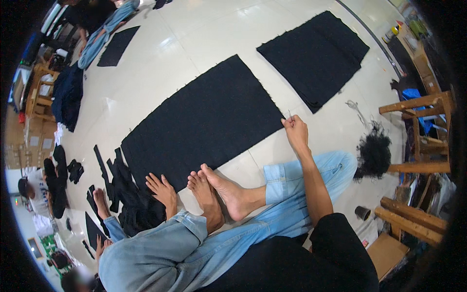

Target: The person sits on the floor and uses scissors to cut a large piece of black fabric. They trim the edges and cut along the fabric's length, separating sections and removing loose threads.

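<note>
A large black cloth panel [204, 117] with frayed edges lies flat on the floor in front of my bare feet [226, 197]. My left hand [163, 192] is spread open near its lower left edge, beside a heap of black cloth scraps [136, 211]. At the panel's right corner, my right hand [296, 131] has its fingers closed on a thin metal tool [290, 114], whose kind I cannot make out. A second, folded black cloth stack [314, 58] lies farther to the right, with a small pale tangle [355, 107] below it.
Wooden frames [413, 104] stand at right, near a black fibre pile [373, 151] and a dark cup [362, 212]. Co-workers sit at upper left [90, 12] and lower left [36, 192], among more cloth [68, 97]. The pale tiled floor [194, 29] surrounds the panels.
</note>
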